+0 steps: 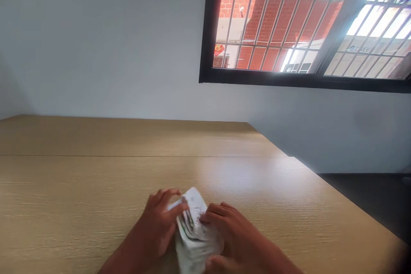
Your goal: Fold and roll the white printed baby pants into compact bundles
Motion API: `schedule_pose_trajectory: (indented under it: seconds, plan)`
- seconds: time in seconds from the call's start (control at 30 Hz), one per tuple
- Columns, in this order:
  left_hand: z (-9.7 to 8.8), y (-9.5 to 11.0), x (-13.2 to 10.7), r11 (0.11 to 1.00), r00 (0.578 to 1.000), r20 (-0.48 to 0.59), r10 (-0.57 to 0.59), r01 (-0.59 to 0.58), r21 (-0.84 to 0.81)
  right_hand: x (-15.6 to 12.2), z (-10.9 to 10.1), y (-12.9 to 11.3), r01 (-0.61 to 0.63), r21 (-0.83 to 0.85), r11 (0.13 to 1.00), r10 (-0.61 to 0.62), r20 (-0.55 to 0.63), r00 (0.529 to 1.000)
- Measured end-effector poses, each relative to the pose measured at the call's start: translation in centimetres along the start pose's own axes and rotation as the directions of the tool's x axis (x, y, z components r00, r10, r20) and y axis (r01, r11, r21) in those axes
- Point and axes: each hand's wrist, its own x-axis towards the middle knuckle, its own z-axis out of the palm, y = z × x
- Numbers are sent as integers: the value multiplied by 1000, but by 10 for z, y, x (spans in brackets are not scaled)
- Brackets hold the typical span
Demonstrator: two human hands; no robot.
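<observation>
A white, soft-looking layered packet (197,242) with dark and greenish print lies between my two hands at the bottom middle of the head view. It is blurred, so I cannot tell its exact kind. My left hand (160,218) grips its upper left edge, the thumb laid across the printed part and the fingers curled beyond it. On the other side, my right hand (229,233) has its fingers bent onto the packet's right part, with the thumb lower down near the bottom of the picture. The packet's lower end runs out of view.
Both hands are over a wide wooden table (80,197) with a seam across it. Its right edge slants away toward a dark floor (362,197). Behind stand a pale wall (105,43) and a black-framed window (257,75) with bars.
</observation>
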Motion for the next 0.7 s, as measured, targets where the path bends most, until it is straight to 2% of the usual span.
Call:
schedule_pose_trajectory:
  seconds: [0.07,0.1,0.17,0.23,0.3,0.37,0.43,0.53,0.7]
  plan:
    - [-3,-3,3,998,988,-140,-68,66,-16,-3,1,-1,16,77,997,-18,22,1000]
    - [-5,-2,4,994,983,-159,-96,86,-70,-3,3,-1,23,80,997,-25,26,999]
    - [-8,4,6,974,988,-104,-117,93,-204,-2,6,-2,26,4,1000,-26,-11,1000]
    - [-6,13,7,960,997,-18,-80,72,-272,2,8,-2,32,-85,996,-37,-60,998]
    - [-2,21,6,969,999,36,-18,26,-246,5,8,-1,29,-142,989,-41,-86,995]
    - [5,23,5,985,998,62,-3,14,-172,7,6,-1,11,-193,981,-27,-77,997]
    - [11,20,3,991,994,105,-39,52,-124,6,4,0,3,-242,970,-8,-19,1000]
    - [15,12,1,985,978,198,-67,96,-142,3,6,4,-11,-270,963,35,84,996]
    - [10,-5,-3,963,963,247,-110,165,-213,0,10,20,-120,-291,949,138,43,990]
